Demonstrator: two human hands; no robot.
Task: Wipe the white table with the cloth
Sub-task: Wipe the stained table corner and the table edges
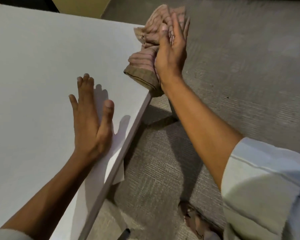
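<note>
The white table (pixel 38 70) fills the left of the view, and its right edge runs diagonally from top centre to the bottom. My left hand (pixel 90 118) lies flat on the tabletop near that edge with its fingers spread and nothing in it. My right hand (pixel 171 49) presses a bunched pinkish-brown ribbed cloth (pixel 145 61) against the table's right edge and far corner. Part of the cloth hangs over the side, and its hemmed end points down.
Grey carpet (pixel 241 75) covers the floor to the right of the table. A white sheet of paper (pixel 119 172) sticks out under the table edge. A foot in a sandal (pixel 194 220) stands on the carpet at the bottom. A dark table leg (pixel 173 108) drops below the corner.
</note>
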